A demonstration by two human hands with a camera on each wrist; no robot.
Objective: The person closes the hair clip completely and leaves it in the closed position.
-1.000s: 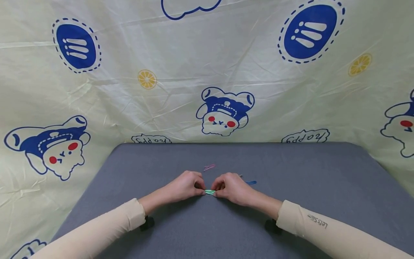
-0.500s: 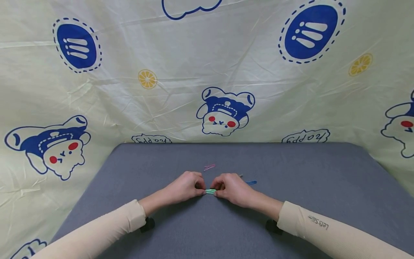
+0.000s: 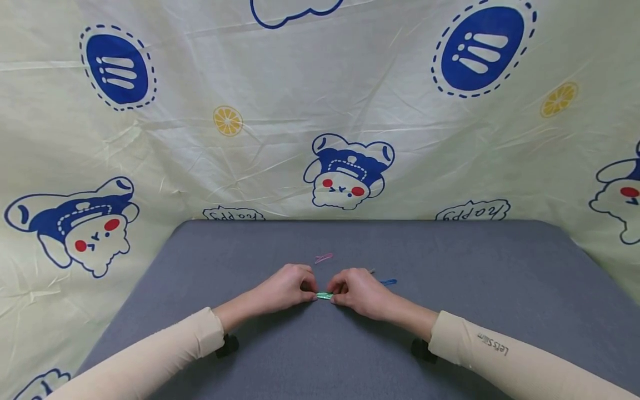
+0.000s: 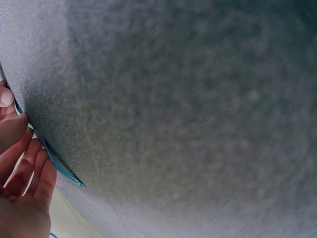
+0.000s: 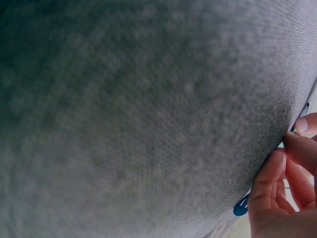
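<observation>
A small green hair clip [image 3: 324, 296] with pale lengthwise stripes lies between my two hands, low over the table. My left hand [image 3: 287, 288] pinches its left end between thumb and fingers. The other end is pinched by my right hand [image 3: 362, 293]. Fingertips cover both ends, so only the middle shows. In the left wrist view, a long teal clip [image 4: 64, 171] appears beside the fingers of the left hand [image 4: 25, 191]. A blue clip [image 5: 241, 205] with slots shows below the right hand [image 5: 282, 198] in the right wrist view.
On the grey cloth-covered table [image 3: 225, 250], a pink clip [image 3: 324, 258] lies beyond the hands. A blue clip [image 3: 388, 282] and a small greyish piece [image 3: 372, 271] lie behind the right hand, partly hidden. A printed curtain [image 3: 280, 166] hangs behind the table.
Both hands keep their pinch and stay almost in place. The green clip has turned slightly and looks thinner than half a second ago.
</observation>
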